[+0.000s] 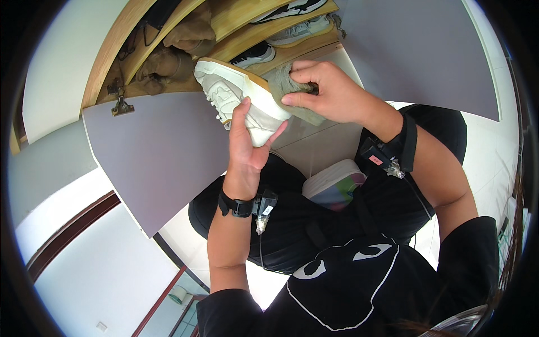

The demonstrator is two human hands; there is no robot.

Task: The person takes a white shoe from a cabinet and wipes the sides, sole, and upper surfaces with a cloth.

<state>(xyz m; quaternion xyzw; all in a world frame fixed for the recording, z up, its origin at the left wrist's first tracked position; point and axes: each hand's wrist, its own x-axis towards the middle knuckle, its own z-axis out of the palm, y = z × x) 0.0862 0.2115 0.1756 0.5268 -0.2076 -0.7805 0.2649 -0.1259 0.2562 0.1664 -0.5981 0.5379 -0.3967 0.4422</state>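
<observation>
My left hand [248, 141] grips a white sneaker [227, 88] around its heel, thumb on the side of the upper. The shoe is tipped on its side, toe towards the cabinet, with the edge of its tan sole facing up and right. Bunched in my right hand [326, 86] is a grey-green cloth [290, 86], pinched between thumb and fingers. The cloth lies against the sole near the heel, and its loose end hangs below my fingers.
An open shoe cabinet with wooden shelves [236, 42] stands ahead, holding brown boots [166, 63], a black-and-white shoe [254, 54] and a grey sneaker [301, 31]. Grey doors spread left [164, 147] and right [421, 54]. A white plastic container [334, 181] sits between my knees.
</observation>
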